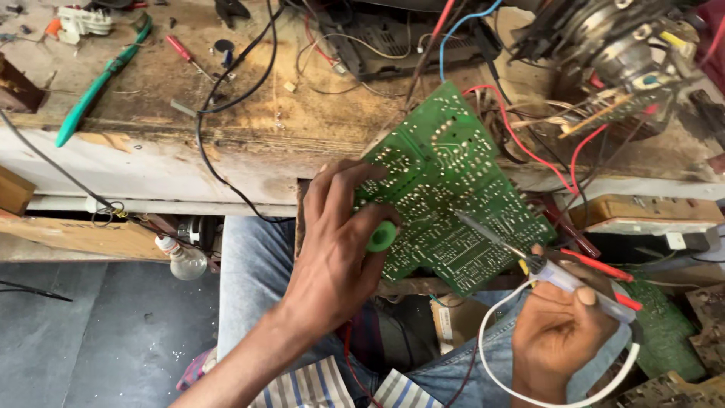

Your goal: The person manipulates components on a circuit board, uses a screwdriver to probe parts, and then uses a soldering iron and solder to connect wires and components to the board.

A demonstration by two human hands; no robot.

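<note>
Right hand point(563, 325) nearest — fist closed round soldering iron point(529, 261), tip on green circuit board point(453, 189); left hand point(340, 242) grips board edge, green-capped tool point(381, 236) in palm.

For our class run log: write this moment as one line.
left hand: holds green circuit board | right hand: soldering iron, tip on board | place: worn wooden bench

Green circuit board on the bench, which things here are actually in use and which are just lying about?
In use:
- green circuit board, steadied by left hand
- soldering iron with white cord, in right hand
- green knobbed tool, in left hand

Lying about:
- long green-handled tool
- red-handled screwdriver
- clear glass bulb
</note>
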